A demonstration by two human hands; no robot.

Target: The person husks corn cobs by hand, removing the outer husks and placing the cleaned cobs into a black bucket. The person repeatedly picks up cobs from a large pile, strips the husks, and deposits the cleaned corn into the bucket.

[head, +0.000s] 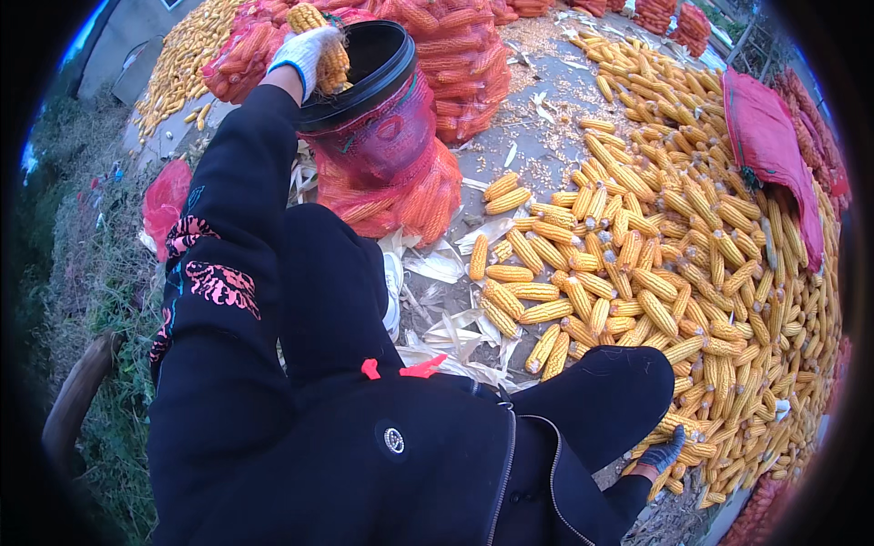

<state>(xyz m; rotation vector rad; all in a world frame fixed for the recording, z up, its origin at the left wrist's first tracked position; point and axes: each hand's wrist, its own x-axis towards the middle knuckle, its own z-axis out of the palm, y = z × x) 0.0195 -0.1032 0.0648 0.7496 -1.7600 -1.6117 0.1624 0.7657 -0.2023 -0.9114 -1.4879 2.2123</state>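
My left hand (304, 58), in a white knit glove with a blue cuff, holds corn cobs (332, 65) over the mouth of a black plastic bucket ring (362, 102). The upper part of a red mesh sack (389, 194) is drawn around the bucket; the sack below holds cobs. At the lower right, my right hand (662, 452), in a grey glove, is at the edge of a large heap of husked yellow corn cobs (655, 307). Its fingers touch cobs there; whether they grip any is hard to tell.
Filled red mesh sacks (457, 75) stand behind the bucket. Another cob heap (184, 54) lies at the upper left. A red sack (771, 143) lies on the right heap. Dry husks (437, 266) and loose kernels (553, 102) litter the ground. Weeds and a wooden log (78, 396) are at left.
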